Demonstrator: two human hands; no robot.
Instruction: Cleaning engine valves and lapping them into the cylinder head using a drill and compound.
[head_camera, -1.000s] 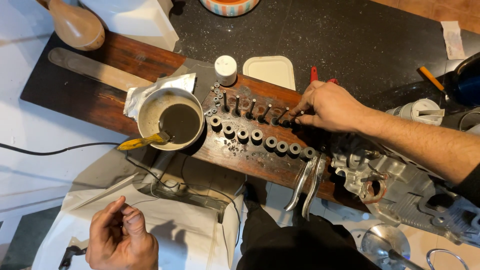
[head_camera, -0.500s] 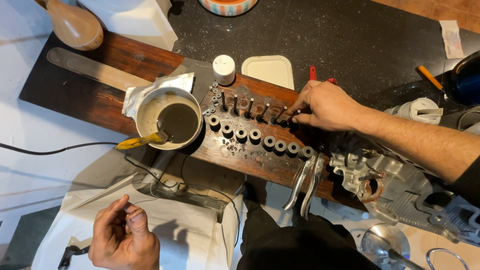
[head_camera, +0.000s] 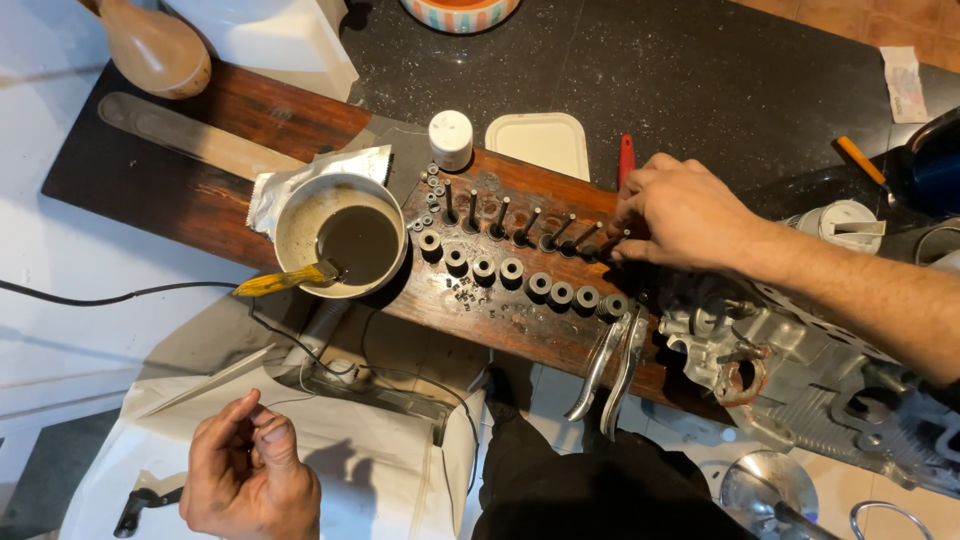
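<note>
My right hand (head_camera: 680, 212) reaches over the right end of a dark wooden board (head_camera: 300, 120) and pinches the last valve (head_camera: 612, 243) in a row of engine valves (head_camera: 520, 228) standing in holes. Below them runs a row of round valve springs (head_camera: 520, 275). My left hand (head_camera: 250, 480) hovers low over a white cloth (head_camera: 380, 470), fingers curled loosely; whether it holds something small I cannot tell.
A metal bowl (head_camera: 340, 240) of dark liquid with a yellow-handled brush (head_camera: 285, 280) sits left of the valves. A grey cylinder head (head_camera: 800, 370) lies at right, pliers-like tool (head_camera: 610, 365) beside it. A white bottle (head_camera: 451, 138), cream tray (head_camera: 540, 143), black cable (head_camera: 120, 296).
My right hand has shifted slightly along the valve row's right end. My left hand stays low at the cloth, with fingers a little more curled.
</note>
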